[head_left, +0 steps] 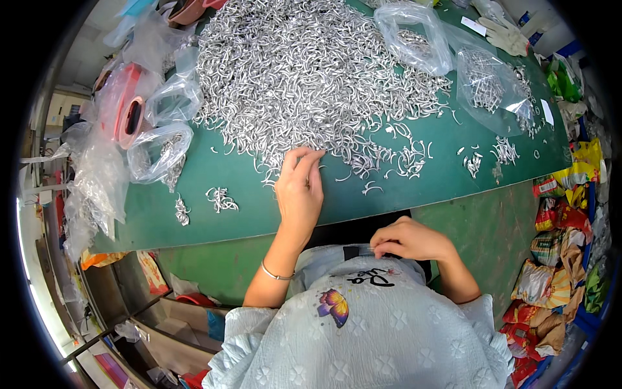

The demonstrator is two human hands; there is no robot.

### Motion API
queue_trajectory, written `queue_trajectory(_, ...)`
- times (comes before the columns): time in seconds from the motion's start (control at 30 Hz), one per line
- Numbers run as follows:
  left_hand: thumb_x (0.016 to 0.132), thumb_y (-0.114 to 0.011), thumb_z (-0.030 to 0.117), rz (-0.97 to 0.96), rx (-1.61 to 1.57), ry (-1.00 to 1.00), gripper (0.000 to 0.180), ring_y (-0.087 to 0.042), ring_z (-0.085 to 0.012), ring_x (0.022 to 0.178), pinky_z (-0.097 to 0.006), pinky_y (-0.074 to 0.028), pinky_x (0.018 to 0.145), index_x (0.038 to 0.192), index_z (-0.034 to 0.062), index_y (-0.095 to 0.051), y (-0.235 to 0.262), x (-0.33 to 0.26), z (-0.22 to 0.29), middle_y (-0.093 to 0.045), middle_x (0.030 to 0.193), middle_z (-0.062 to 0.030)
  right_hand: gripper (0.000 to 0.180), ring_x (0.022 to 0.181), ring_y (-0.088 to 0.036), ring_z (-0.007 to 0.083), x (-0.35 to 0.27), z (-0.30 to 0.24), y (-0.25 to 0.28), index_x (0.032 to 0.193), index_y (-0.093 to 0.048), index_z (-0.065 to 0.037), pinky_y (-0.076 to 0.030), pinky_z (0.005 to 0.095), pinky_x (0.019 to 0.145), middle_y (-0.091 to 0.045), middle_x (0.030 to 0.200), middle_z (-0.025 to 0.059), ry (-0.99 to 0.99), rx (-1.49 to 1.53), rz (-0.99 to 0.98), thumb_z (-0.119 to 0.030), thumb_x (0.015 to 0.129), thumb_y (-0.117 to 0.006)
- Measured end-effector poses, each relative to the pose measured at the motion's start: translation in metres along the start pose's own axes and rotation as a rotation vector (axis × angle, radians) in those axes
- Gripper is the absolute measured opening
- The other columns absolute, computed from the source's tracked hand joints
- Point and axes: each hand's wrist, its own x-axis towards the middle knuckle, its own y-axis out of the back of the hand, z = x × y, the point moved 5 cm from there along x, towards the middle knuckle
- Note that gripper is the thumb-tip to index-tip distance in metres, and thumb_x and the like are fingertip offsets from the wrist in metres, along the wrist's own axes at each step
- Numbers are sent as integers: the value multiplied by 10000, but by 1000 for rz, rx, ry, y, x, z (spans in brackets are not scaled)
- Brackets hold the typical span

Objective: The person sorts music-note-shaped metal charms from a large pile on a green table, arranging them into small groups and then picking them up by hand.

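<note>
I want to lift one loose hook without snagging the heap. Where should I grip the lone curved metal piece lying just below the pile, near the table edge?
Take the curved metal piece by the middle of its bend, pinching from above. It lies flat on the green table, apart from the pile, so nothing blocks a pinch from above.

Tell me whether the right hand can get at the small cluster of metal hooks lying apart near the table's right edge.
Probably yes. The right hand is drawn in at the chest, pinching something small, but nothing stands between it and the small cluster of hooks on the green table; only bare tabletop lies between.
</note>
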Motion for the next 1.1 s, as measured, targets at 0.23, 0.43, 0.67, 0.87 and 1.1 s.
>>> queue_trajectory(0.23,788,-629,-48,36,-68,65,173,-390,-87,463,-239,-331,421,938,37,-648,7,-19,5,-572,869,-53,322,1040,-529,368,34,88,-33,1070,-582,-2,-419,458,873,-556,1095,201,5,-649,391,-37,751,-600)
queue_trajectory(0.43,791,-603,-87,54,-104,91,188,-286,-25,461,-200,-247,424,936,22,-653,12,-32,-3,-574,883,-34,396,1107,-499,360,72,126,-67,1202,-524,17,-381,500,948,-535,1198,189,-12,-1045,414,-112,829,-504)
queue_trajectory(0.67,781,-621,-66,33,-103,112,190,-365,-66,448,-227,-311,416,947,24,-642,15,-36,-9,-567,881,-62,396,1118,-498,340,91,152,-90,1223,-526,-25,-386,512,927,-531,1228,171,-14,-1479,437,-171,859,-467)
queue_trajectory(0.87,821,-585,-63,-33,-377,332,179,-333,-41,461,-198,-277,428,981,2,-633,15,-42,-22,-566,890,-40,353,1057,-543,314,69,112,-68,1173,-543,-5,-436,448,872,-561,1169,166,-203,-1205,323,-132,849,-480)
queue_trajectory(1.1,903,-496,103,-247,-1683,1029,331,-517,-109,796,-258,-420,682,1207,-27,-502,-12,-58,-40,-577,951,-66,166,716,-629,227,-3,16,-19,1010,-551,32,-500,320,608,-619,944,163,-322,39,-185,-67,900,-476)
